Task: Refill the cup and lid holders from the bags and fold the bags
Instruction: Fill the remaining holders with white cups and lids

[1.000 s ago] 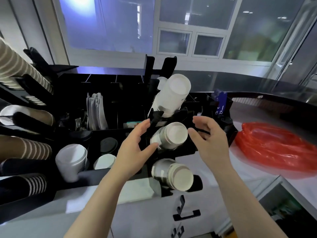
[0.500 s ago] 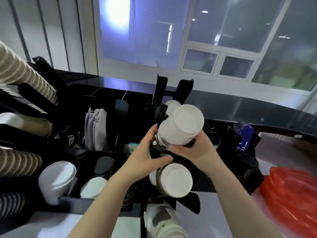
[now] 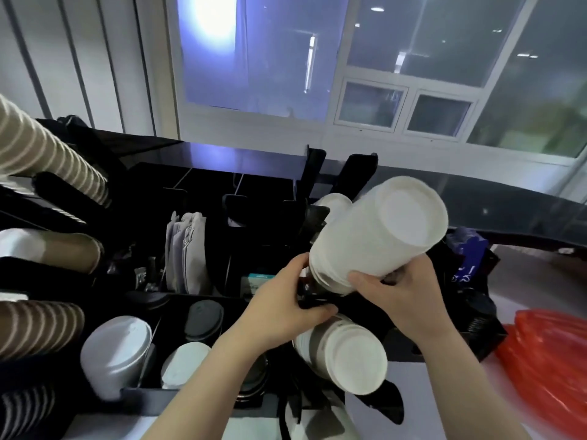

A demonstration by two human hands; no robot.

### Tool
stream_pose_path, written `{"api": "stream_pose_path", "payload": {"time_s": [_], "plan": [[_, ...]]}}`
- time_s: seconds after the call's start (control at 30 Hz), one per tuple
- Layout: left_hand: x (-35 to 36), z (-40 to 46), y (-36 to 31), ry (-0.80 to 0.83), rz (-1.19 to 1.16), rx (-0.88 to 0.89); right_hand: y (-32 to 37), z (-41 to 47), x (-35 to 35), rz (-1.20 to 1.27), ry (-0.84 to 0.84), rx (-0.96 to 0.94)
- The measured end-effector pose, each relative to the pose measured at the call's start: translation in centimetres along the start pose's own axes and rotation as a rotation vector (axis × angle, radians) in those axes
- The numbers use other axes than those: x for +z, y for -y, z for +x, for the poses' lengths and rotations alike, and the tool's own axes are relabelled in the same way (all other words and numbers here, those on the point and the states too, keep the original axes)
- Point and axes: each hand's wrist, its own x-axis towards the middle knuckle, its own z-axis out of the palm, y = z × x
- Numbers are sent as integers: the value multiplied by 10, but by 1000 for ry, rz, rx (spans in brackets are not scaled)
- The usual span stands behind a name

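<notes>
Nearest, at the lower edge, a white counter (image 3: 104, 427) carries the black holder rack (image 3: 190, 392). In its front left compartments sit a stack of white lids (image 3: 116, 354), a smaller white lid (image 3: 184, 366) and a dark lid (image 3: 203, 319), each in its own slot. Just right of these, a lower stack of white cups (image 3: 343, 354) lies tilted in a black cradle, bottoms toward the camera. The left hand (image 3: 286, 312) is above that stack, fingers curled and pressed onto the black bracket at the base of the upper stack; whether it also touches the cups cannot be told. The right hand (image 3: 403, 293) grips the upper stack of white cups (image 3: 378, 230) from below, fingers closed around its lower end. That stack leans up and to the right, partly seated in the upper cradle. At the far right lies a red plastic bag (image 3: 546, 369) on the counter. At the left edge, striped brown cups (image 3: 47, 157) lie in rows in black holders. Behind the lids, a middle compartment holds upright grey paper sleeves (image 3: 187, 249). Beyond the rack, a dark ledge (image 3: 492, 188) runs under a window (image 3: 413, 52).
</notes>
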Motion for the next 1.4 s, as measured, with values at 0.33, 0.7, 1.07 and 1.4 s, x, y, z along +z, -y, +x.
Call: {"api": "stream_pose_path", "payload": {"time_s": [0.33,0.7,1.07,1.4], "plan": [[-35,11,-50,-34,-271,261,53,3,-7,44,-42,-163],[-64,82,-94,-82,40,389,73,67,-22,85,-146,-147],[-49,92,-42,-69,84,274,26,91,-2,-97,-138,-3],[-37,102,-16,-85,43,207,13,81,6,-191,-98,44]]}}
